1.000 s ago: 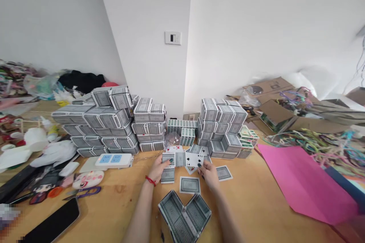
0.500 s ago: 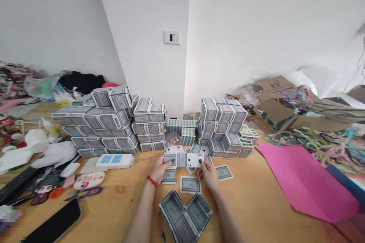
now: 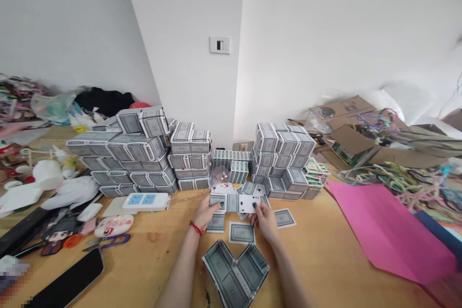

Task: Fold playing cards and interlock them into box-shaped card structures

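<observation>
Black two card (image 3: pixel 247 204) pinched at the right fingertips, one of two hands at work

The right hand (image 3: pixel 266 222) has thumb and fingers clamped on the card's right end. The left hand (image 3: pixel 206 212) presses its thumb on one patterned card (image 3: pixel 217 198); I cannot tell whether more layers lie beneath. Between both sets of fingers shows one middle card (image 3: pixel 232 203), back up. Two face-down cards lie apart: a lower card (image 3: pixel 241 233) just below the right fingers, an outer card (image 3: pixel 286 218) to their right. Below all the fingers sits one heart-shaped box (image 3: pixel 236 276). Beyond the left fingers stands one large block stack (image 3: pixel 124 149).
</observation>
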A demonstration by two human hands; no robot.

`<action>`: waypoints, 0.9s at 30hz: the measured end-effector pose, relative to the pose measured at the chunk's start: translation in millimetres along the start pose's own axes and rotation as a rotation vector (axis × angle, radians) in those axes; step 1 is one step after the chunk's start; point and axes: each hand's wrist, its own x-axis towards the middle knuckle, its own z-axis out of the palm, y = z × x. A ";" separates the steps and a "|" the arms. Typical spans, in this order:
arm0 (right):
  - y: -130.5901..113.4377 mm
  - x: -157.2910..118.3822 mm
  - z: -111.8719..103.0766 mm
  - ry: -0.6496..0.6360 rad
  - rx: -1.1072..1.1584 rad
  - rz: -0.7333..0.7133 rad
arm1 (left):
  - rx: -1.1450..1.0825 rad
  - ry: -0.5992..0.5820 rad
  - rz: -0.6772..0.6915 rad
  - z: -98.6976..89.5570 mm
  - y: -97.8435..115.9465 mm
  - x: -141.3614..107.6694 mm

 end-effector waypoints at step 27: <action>-10.3 -3.7 -0.5 0.011 -0.038 -0.012 | 0.066 0.062 0.034 2.2 -2.5 1.1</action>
